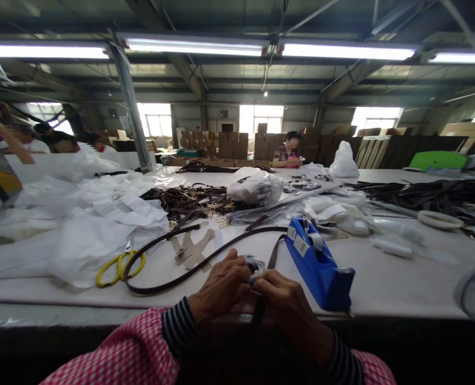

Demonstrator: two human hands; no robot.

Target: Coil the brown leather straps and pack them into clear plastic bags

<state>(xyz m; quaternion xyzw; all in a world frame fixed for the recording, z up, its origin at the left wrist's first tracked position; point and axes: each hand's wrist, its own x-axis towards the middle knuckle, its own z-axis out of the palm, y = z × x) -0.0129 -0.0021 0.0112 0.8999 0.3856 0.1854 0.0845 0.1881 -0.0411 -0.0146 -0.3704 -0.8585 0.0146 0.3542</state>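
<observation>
My left hand (pixel 221 289) and my right hand (pixel 285 305) meet at the near edge of a white table (pixel 382 278). Both are closed, pinching the end of a dark brown leather strap (pixel 181 267) that carries a small clear plastic wrap (pixel 255 264). The strap loops out to the left across the table and curves back toward the hands. A blue tape dispenser (pixel 318 267) stands just right of my right hand. Yellow-handled scissors (pixel 119 266) lie to the left of the loop.
White plastic bags (pixel 93 224) pile up at the left. Heaps of brown straps (pixel 189 200) and dark straps (pixel 430 193) lie farther back. A tape roll (pixel 439 220) sits at right. A person (pixel 288 152) sits across the table; other people at far left.
</observation>
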